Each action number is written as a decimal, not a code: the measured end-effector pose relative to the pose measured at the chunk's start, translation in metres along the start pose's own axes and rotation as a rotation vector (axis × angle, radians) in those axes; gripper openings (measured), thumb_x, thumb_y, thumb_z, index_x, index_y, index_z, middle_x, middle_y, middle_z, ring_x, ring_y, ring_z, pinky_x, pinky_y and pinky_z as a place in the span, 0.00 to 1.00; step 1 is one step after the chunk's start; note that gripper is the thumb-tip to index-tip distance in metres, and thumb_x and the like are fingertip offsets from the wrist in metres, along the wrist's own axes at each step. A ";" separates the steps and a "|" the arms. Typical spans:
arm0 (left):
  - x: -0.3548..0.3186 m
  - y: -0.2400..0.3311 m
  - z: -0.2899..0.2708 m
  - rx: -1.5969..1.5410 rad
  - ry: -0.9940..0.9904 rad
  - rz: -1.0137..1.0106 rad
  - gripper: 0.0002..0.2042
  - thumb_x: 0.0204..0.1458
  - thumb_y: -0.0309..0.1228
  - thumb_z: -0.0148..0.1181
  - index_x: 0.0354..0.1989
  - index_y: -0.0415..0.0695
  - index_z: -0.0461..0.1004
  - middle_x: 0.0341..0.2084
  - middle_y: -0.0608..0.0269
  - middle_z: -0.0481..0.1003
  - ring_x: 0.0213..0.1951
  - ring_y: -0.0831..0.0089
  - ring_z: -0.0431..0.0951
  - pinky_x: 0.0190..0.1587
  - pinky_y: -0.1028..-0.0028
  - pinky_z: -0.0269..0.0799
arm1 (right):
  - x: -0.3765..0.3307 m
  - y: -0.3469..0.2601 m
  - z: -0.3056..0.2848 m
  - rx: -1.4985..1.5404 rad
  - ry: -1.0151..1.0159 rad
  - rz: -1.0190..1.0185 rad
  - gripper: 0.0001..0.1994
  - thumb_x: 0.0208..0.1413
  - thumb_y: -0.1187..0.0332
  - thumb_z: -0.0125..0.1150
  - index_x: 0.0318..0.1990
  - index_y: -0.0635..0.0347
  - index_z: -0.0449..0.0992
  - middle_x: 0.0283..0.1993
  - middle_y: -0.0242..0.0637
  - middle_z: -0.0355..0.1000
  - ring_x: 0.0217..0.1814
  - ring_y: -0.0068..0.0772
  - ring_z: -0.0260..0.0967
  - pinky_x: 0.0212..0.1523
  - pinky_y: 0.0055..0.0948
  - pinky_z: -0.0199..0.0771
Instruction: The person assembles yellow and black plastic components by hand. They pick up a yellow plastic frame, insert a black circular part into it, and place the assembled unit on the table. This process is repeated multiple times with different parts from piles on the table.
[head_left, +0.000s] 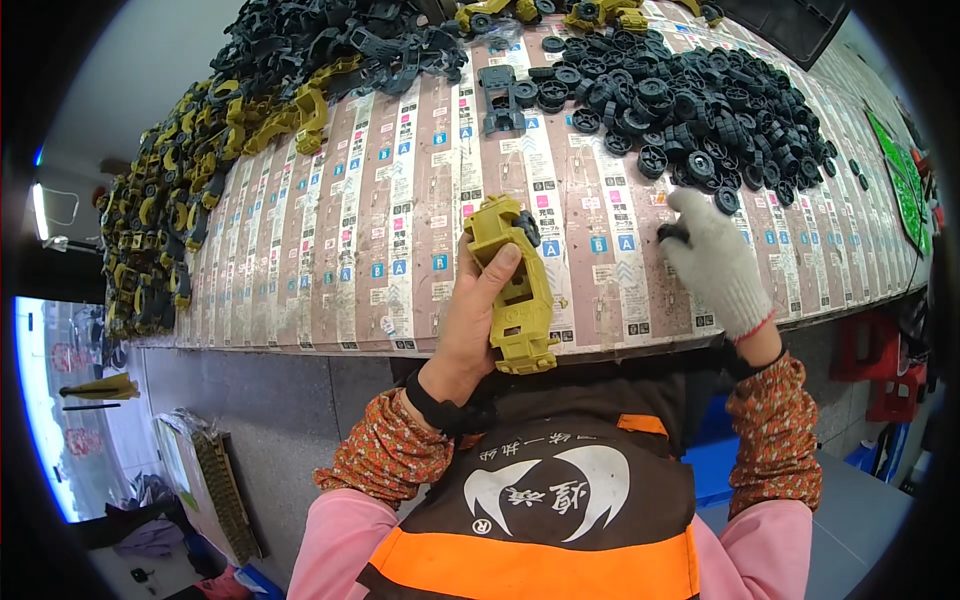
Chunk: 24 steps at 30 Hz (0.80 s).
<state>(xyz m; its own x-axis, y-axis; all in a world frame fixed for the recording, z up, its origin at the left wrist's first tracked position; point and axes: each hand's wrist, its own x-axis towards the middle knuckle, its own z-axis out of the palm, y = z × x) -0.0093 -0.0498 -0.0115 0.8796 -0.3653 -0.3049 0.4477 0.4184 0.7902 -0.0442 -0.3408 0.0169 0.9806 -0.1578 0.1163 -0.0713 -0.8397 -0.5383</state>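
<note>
At table's near edge: left hand (470, 325) gripping olive toy-truck chassis (515, 290), one black wheel (529, 228) fitted; gloved right hand (715, 262) pinching wheel (672, 233) near 2 o'clock wheel pile (690, 100); remaining wheels probably unfitted.

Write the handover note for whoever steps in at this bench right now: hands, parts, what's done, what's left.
Left hand: bare, gripping an olive-yellow toy chassis above the table's near edge; one black wheel shows at its far end.
Right hand: white knit glove, fingertips on a loose black wheel at the near edge of the wheel pile.
Parts: yellow and dark grey body parts heaped at the far left of the table.
Done: seemingly one wheel fitted.
Left: the other wheels are not visibly on.
</note>
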 end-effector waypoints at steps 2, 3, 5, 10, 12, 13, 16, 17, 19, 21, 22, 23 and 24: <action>-0.001 0.001 -0.001 -0.007 0.034 0.033 0.21 0.69 0.41 0.62 0.65 0.50 0.65 0.46 0.64 0.78 0.42 0.73 0.84 0.42 0.70 0.87 | -0.015 -0.022 0.008 0.221 -0.085 -0.093 0.13 0.59 0.70 0.64 0.50 0.65 0.78 0.42 0.54 0.79 0.48 0.56 0.79 0.51 0.46 0.79; -0.001 0.001 -0.001 -0.020 0.048 0.052 0.21 0.69 0.41 0.62 0.64 0.50 0.66 0.46 0.63 0.78 0.41 0.73 0.84 0.41 0.70 0.87 | -0.022 -0.036 0.012 0.333 -0.127 -0.140 0.13 0.59 0.71 0.64 0.50 0.65 0.79 0.42 0.54 0.79 0.47 0.55 0.79 0.51 0.45 0.79; 0.000 0.001 0.000 -0.039 0.057 0.082 0.20 0.70 0.41 0.62 0.64 0.49 0.66 0.45 0.63 0.78 0.41 0.73 0.84 0.40 0.71 0.87 | -0.036 -0.068 0.012 0.502 -0.219 -0.075 0.09 0.60 0.71 0.65 0.46 0.65 0.80 0.40 0.50 0.79 0.44 0.50 0.80 0.47 0.41 0.79; -0.003 0.007 0.010 -0.001 0.040 0.164 0.18 0.70 0.39 0.61 0.63 0.48 0.67 0.45 0.63 0.78 0.41 0.73 0.84 0.39 0.70 0.87 | -0.066 -0.095 0.042 0.659 -0.173 -0.003 0.10 0.61 0.74 0.65 0.49 0.65 0.78 0.39 0.49 0.79 0.42 0.49 0.80 0.45 0.41 0.78; -0.003 0.006 0.004 -0.032 0.014 0.188 0.21 0.68 0.34 0.63 0.66 0.51 0.63 0.47 0.65 0.76 0.43 0.73 0.83 0.42 0.69 0.86 | -0.071 -0.098 0.047 0.662 -0.156 -0.004 0.12 0.62 0.74 0.64 0.51 0.65 0.77 0.39 0.49 0.79 0.42 0.50 0.80 0.45 0.41 0.78; -0.003 0.005 0.002 -0.050 0.002 0.200 0.24 0.68 0.32 0.64 0.67 0.52 0.61 0.48 0.65 0.75 0.44 0.73 0.82 0.43 0.69 0.86 | -0.074 -0.100 0.047 0.681 -0.193 0.037 0.13 0.62 0.74 0.63 0.53 0.65 0.76 0.41 0.51 0.79 0.43 0.51 0.80 0.45 0.42 0.78; -0.004 0.005 0.002 -0.025 0.027 0.271 0.27 0.67 0.29 0.64 0.70 0.53 0.58 0.50 0.65 0.74 0.45 0.72 0.82 0.44 0.69 0.86 | -0.078 -0.103 0.048 0.679 -0.168 0.011 0.13 0.63 0.75 0.63 0.54 0.65 0.76 0.42 0.51 0.79 0.43 0.52 0.80 0.44 0.42 0.78; -0.005 0.004 0.003 -0.022 0.046 0.301 0.29 0.67 0.28 0.64 0.72 0.54 0.57 0.51 0.64 0.74 0.46 0.72 0.82 0.44 0.69 0.86 | -0.081 -0.103 0.051 0.709 -0.157 0.013 0.14 0.62 0.75 0.63 0.54 0.65 0.76 0.42 0.52 0.79 0.43 0.53 0.80 0.44 0.42 0.78; -0.006 0.000 0.005 -0.013 0.084 0.360 0.33 0.66 0.26 0.65 0.75 0.55 0.54 0.52 0.64 0.74 0.47 0.72 0.82 0.43 0.69 0.86 | -0.086 -0.102 0.057 0.772 -0.135 0.017 0.15 0.62 0.75 0.63 0.55 0.65 0.76 0.42 0.52 0.79 0.42 0.54 0.81 0.44 0.43 0.79; -0.007 -0.001 0.004 0.014 0.085 0.407 0.36 0.65 0.25 0.65 0.77 0.55 0.51 0.55 0.62 0.73 0.50 0.72 0.80 0.47 0.69 0.85 | -0.088 -0.104 0.056 0.712 -0.137 0.011 0.16 0.61 0.76 0.62 0.56 0.65 0.75 0.41 0.53 0.79 0.41 0.56 0.80 0.43 0.44 0.79; -0.007 0.000 0.003 0.027 0.083 0.433 0.38 0.64 0.24 0.66 0.78 0.54 0.50 0.57 0.62 0.72 0.51 0.72 0.80 0.48 0.69 0.84 | -0.088 -0.105 0.055 0.681 -0.135 0.007 0.16 0.60 0.77 0.61 0.56 0.65 0.75 0.41 0.54 0.79 0.41 0.57 0.80 0.43 0.44 0.80; -0.009 0.000 0.004 0.065 0.097 0.455 0.40 0.63 0.23 0.66 0.79 0.54 0.49 0.59 0.61 0.71 0.53 0.71 0.79 0.52 0.68 0.83 | -0.088 -0.107 0.052 0.666 -0.140 -0.004 0.16 0.60 0.78 0.61 0.56 0.65 0.76 0.40 0.55 0.79 0.41 0.58 0.80 0.42 0.45 0.80; -0.012 0.002 0.006 0.102 0.112 0.477 0.41 0.62 0.23 0.67 0.79 0.53 0.48 0.61 0.60 0.70 0.56 0.70 0.77 0.55 0.67 0.81 | -0.088 -0.110 0.048 0.650 -0.145 -0.015 0.16 0.59 0.79 0.60 0.56 0.65 0.76 0.40 0.55 0.78 0.41 0.59 0.80 0.42 0.45 0.80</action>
<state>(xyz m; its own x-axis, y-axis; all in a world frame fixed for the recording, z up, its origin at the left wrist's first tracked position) -0.0201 -0.0498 -0.0034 0.9968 -0.0592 0.0529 -0.0222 0.4320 0.9016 -0.1142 -0.2098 0.0257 0.9985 -0.0385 0.0384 0.0225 -0.3502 -0.9364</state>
